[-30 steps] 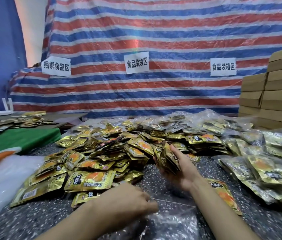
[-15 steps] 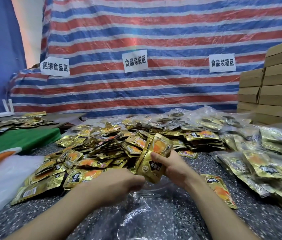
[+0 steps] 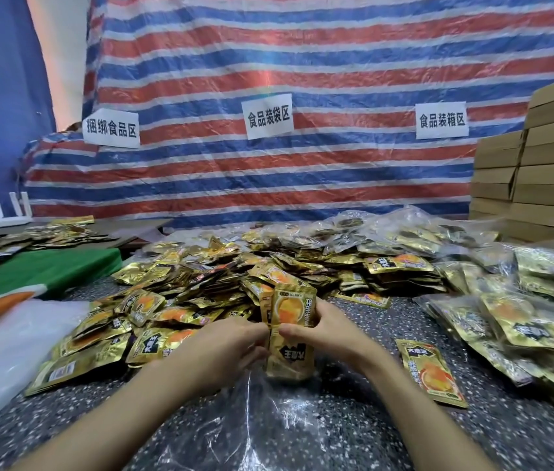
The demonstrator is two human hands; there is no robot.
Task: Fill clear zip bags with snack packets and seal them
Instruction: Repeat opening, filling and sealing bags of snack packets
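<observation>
- Snack packets (image 3: 289, 321), head view: gold stack held upright at the mouth of the clear bag (image 3: 269, 423), which lies on the table (image 3: 513, 440).
- Right hand (image 3: 331, 329) is clasped round the stack; left hand (image 3: 224, 348) is curled at its edge, on foil or bag lip cannot be told.
- Corners could be snagged on limp film, and the stack fanned and spilled.
- Zip could be blocked by packets left proud.

Gold-and-orange snack packets (image 3: 290, 311), speckled grey table (image 3: 353, 436), red-blue-white striped tarp (image 3: 302, 62).

Upright gold snack packets (image 3: 290, 329) over crumpled clear zip bag (image 3: 270, 421)
</observation>
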